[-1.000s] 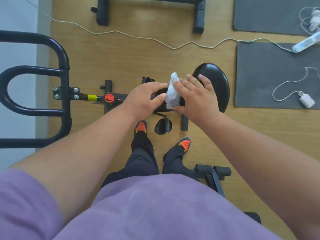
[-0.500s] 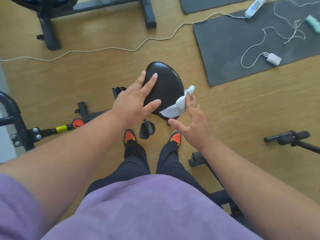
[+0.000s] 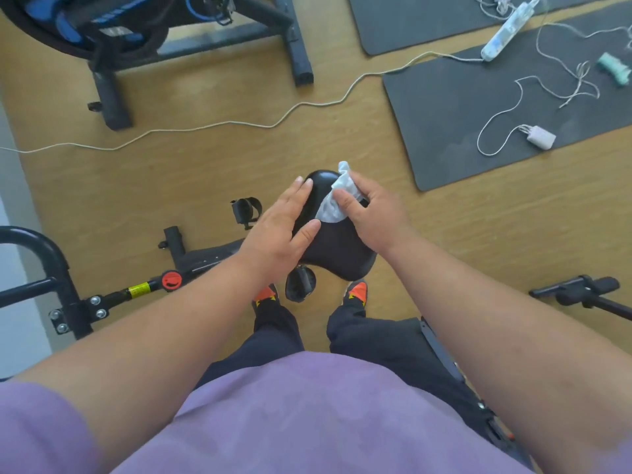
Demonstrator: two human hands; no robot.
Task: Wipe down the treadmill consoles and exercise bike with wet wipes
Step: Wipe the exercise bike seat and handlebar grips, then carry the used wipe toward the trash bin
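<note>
A black exercise bike saddle is seen from above, directly ahead of both hands, its long axis running away from the person, narrow nose farthest. The left hand is laid flat, fingers straight, on the saddle's left side. A crumpled white wet wipe is pinched by the right hand and pressed near the nose, the nearer hand to unwiped ground. No legible writing is shown.

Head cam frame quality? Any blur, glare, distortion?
Head view: wide-angle bending, the white cable bows; soft even daylight with faint shadows; mild glare on the black seat; wipe and both hands reasonably sharp, though the whole frame looks slightly soft.
</note>
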